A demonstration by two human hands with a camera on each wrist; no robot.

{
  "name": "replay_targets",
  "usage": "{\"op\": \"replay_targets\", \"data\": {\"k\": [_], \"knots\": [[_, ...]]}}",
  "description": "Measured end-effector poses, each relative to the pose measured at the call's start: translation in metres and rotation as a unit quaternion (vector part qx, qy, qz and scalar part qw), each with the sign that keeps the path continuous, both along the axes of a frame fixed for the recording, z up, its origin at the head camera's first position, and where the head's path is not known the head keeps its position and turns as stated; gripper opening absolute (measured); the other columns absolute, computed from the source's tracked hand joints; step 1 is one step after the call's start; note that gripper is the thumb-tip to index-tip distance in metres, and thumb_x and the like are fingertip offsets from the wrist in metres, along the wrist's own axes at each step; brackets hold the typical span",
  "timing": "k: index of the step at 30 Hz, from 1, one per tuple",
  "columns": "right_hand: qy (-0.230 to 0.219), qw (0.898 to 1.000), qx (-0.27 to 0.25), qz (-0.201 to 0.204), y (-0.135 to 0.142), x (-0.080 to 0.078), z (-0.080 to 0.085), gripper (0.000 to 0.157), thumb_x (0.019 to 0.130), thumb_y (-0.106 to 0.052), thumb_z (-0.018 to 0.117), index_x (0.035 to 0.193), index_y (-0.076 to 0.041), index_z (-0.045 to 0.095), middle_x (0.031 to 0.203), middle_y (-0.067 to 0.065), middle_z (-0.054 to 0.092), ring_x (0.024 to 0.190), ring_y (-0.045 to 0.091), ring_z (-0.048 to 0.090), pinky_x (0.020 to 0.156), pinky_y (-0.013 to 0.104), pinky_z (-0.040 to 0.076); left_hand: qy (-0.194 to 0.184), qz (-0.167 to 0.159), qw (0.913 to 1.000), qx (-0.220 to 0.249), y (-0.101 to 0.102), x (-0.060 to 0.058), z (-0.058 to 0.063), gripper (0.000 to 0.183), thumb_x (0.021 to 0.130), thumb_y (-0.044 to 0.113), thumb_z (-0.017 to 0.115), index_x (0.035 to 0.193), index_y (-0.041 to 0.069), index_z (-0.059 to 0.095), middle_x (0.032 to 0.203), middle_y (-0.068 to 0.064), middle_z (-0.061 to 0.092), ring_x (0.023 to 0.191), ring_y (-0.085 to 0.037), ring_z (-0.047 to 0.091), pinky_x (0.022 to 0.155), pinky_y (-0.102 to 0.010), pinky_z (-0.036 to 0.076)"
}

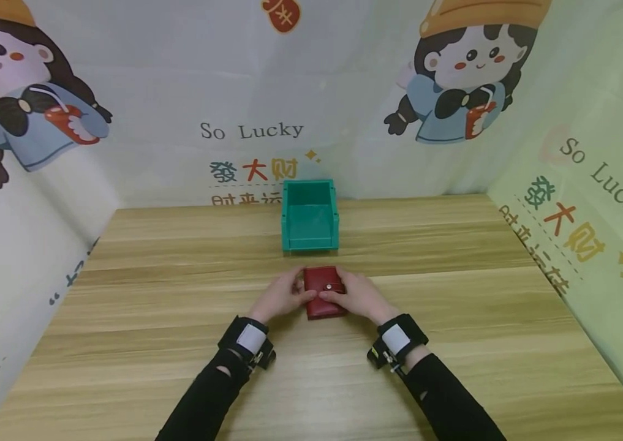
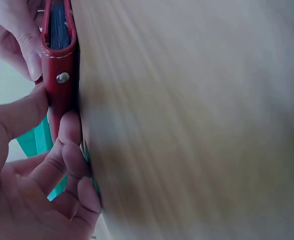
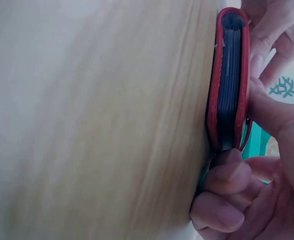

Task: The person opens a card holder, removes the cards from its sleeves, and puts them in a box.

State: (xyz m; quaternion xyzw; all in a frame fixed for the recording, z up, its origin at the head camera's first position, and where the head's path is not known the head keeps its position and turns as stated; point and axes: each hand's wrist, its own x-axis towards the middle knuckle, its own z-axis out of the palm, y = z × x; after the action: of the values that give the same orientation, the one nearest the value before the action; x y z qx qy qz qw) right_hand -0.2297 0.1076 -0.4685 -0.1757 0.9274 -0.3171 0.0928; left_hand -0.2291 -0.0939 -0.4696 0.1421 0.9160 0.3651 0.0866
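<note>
A dark red card holder [image 1: 322, 277] lies closed on the table, a strap with a round metal snap across its front. My left hand [image 1: 280, 297] pinches its left side, thumb on top and fingers curled at the edge. On the opposite side my right hand [image 1: 364, 298] holds it the same way, the two thumbs close together on the cover. Dark stacked sleeves show between the covers of the card holder [image 3: 230, 85] in the right wrist view. A silver stud [image 2: 62, 77] is on its red edge in the left wrist view.
Just behind the card holder stands a green plastic bin [image 1: 310, 236], its low front side toward me, against the back wall. The wood-grain table [image 1: 151, 318] is bordered by printed cloth walls [image 1: 344, 92] at the back and both sides.
</note>
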Motion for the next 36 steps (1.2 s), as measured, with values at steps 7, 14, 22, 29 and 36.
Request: {"op": "replay_targets", "data": {"k": [7, 14, 22, 29, 36], "knots": [[0.027, 1.0, -0.008, 0.007, 0.007, 0.005, -0.003, 0.047, 0.096, -0.038, 0.067, 0.127, -0.004, 0.058, 0.095, 0.008, 0.07, 0.077, 0.013, 0.059, 0.071, 0.031, 0.05, -0.003, -0.025, 0.9997, -0.004, 0.002, 0.003, 0.001, 0.066, 0.092, 0.022, 0.074, 0.147, -0.002, 0.044, 0.087, -0.007, 0.061, 0.075, -0.015, 0.052, 0.069, -0.027, 0.041], [0.018, 0.998, -0.058, -0.032, 0.011, 0.014, -0.005, 0.05, 0.094, -0.036, 0.071, 0.127, -0.002, 0.053, 0.086, 0.006, 0.072, 0.069, 0.008, 0.058, 0.062, 0.024, 0.045, -0.017, -0.029, 0.9994, 0.008, 0.002, 0.003, 0.001, 0.065, 0.091, 0.024, 0.075, 0.146, 0.002, 0.046, 0.086, -0.005, 0.063, 0.074, -0.013, 0.053, 0.069, -0.026, 0.042], [0.05, 0.998, -0.02, -0.035, 0.013, 0.015, -0.005, 0.037, 0.092, -0.041, 0.071, 0.082, -0.013, 0.05, 0.068, -0.004, 0.05, 0.061, 0.008, 0.047, 0.053, 0.021, 0.032, -0.046, -0.045, 0.9975, 0.028, 0.0, 0.0, 0.0, 0.065, 0.091, 0.026, 0.075, 0.146, 0.006, 0.046, 0.082, -0.002, 0.065, 0.07, -0.012, 0.052, 0.066, -0.026, 0.039], [0.086, 0.995, 0.053, -0.019, 0.012, 0.02, -0.001, 0.04, 0.098, -0.039, 0.064, 0.071, -0.013, 0.051, 0.058, -0.005, 0.043, 0.052, 0.008, 0.043, 0.049, 0.021, 0.028, -0.036, -0.066, 0.997, 0.015, 0.004, 0.005, 0.001, 0.068, 0.088, 0.028, 0.078, 0.144, 0.005, 0.048, 0.077, 0.003, 0.068, 0.073, -0.008, 0.052, 0.087, -0.037, 0.038], [0.105, 0.991, 0.088, 0.009, 0.009, 0.027, 0.001, 0.028, 0.105, -0.029, 0.052, 0.086, -0.011, 0.062, 0.061, -0.004, 0.043, 0.054, 0.01, 0.041, 0.051, 0.022, 0.028, -0.025, -0.045, 0.9985, 0.018, 0.006, 0.011, -0.004, 0.067, 0.087, 0.028, 0.079, 0.143, 0.006, 0.049, 0.071, 0.005, 0.067, 0.095, -0.016, 0.057, 0.101, -0.05, 0.034]]}}
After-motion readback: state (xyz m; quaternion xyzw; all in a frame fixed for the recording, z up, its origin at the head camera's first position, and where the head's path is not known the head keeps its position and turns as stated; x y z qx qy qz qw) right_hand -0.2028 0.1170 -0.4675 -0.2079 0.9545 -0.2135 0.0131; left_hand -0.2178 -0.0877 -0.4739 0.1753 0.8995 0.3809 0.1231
